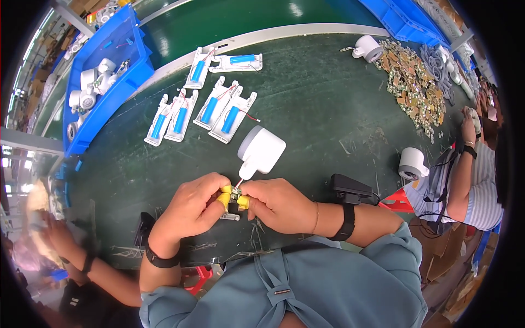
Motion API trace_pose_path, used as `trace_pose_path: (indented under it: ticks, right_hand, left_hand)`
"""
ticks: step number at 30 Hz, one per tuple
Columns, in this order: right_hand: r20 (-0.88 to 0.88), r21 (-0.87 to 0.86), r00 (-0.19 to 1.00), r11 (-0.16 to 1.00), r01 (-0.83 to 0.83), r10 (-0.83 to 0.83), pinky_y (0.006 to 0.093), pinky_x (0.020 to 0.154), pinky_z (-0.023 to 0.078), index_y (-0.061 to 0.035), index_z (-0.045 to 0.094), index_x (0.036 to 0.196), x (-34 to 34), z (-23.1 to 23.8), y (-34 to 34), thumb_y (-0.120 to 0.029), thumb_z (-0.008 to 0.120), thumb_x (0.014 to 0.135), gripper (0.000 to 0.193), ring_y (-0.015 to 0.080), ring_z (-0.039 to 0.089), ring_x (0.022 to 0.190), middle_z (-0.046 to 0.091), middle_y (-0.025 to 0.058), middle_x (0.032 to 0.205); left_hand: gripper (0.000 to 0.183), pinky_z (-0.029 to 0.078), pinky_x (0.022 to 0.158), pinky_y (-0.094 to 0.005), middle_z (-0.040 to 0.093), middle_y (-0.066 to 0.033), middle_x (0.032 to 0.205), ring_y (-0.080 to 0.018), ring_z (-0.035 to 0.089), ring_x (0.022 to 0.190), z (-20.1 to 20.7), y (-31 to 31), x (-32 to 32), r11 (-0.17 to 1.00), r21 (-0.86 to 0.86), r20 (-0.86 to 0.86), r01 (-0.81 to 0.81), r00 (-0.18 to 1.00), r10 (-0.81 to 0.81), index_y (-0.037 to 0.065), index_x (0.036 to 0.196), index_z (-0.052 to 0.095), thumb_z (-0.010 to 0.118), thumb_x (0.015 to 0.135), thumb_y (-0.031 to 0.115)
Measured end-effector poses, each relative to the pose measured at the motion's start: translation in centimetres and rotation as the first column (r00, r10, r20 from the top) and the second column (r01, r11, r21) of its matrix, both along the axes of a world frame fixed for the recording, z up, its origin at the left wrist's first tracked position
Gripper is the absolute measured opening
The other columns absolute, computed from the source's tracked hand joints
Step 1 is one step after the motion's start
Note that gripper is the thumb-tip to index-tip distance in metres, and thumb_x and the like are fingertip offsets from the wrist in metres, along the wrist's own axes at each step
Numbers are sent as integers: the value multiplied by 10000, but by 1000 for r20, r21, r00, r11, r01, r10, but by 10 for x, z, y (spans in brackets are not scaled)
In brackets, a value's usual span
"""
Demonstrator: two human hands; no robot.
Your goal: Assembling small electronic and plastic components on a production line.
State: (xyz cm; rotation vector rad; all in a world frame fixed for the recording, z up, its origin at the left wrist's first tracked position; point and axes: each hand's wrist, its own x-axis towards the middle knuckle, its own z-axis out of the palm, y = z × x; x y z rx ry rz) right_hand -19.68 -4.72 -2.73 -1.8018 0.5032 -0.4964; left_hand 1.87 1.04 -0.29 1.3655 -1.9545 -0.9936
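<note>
Pinching a circuit board (235, 193) this side of the white housing (265, 153), my left hand (191, 205) and right hand (281, 205) nearly meet; it's likely light, fragile, best edge-held.

Below the white device (266, 150), the left hand (191, 205) and right hand (284, 205) hold a circuit board (235, 194); blue batteries (230, 119) lie left of this device.

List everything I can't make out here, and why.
In the head view:
Small circuit board: outline mostly hidden by the left grip and right grip.
White housing: underside hidden by its own body.
Heap of boards: pieces too small and overlapping to count.
Upper-right blue bin: cut off by the top edge.
Co-worker's hand, left: blurred.
</note>
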Motion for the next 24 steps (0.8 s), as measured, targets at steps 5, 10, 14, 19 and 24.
trace_pose_path:
  ticks: [5, 10, 14, 19, 24]
  right_hand:
    - [-31, 250, 1000, 968, 8, 0, 362, 593, 527, 25, 565, 889, 2, 6, -2, -13, 474, 891, 99, 264, 689, 668, 653, 155, 751]
    - [-43, 264, 999, 964, 7, 4, 343, 595, 539, 28, 570, 875, 1, 7, -3, -19, 472, 899, 111, 229, 704, 674, 657, 147, 739]
    - [-79, 271, 996, 962, -26, 49, 309, 593, 531, 20, 575, 953, 0, 6, -5, -26, 469, 916, 122, 181, 685, 675, 658, 117, 768]
    - [-85, 205, 990, 974, -96, 115, 292, 599, 528, 8, 580, 1035, 0, 4, -6, -49, 474, 940, 154, 150, 678, 683, 666, 108, 827]
    - [-57, 10, 986, 987, -159, 159, 348, 645, 526, -7, 586, 1048, -1, -4, -6, -76, 516, 920, 161, 204, 677, 683, 655, 113, 862]
  left_hand:
    - [278, 431, 581, -338, 536, -117, 821, -276, 540, 653, 0, -1, -2, 998, -50, 31, 30, 999, -28, 13, 1006, 552, 530, 736, -44]
    - [285, 408, 558, -356, 517, -123, 785, -301, 512, 627, 4, -2, -7, 991, -125, 99, 55, 994, -43, 13, 999, 552, 533, 720, -45]
    - [283, 409, 554, -346, 524, -118, 785, -280, 517, 621, 6, -1, -8, 992, -125, 77, 32, 997, -23, 10, 1004, 552, 541, 726, -43]
    - [248, 411, 553, -299, 542, -91, 795, -204, 527, 628, 14, 3, 4, 997, -18, 111, -70, 991, 72, 9, 983, 569, 541, 746, -56]
    - [241, 447, 584, -291, 565, -100, 808, -206, 547, 642, 28, 19, 41, 983, -29, 247, -179, 952, 180, 3, 988, 584, 526, 766, -70]
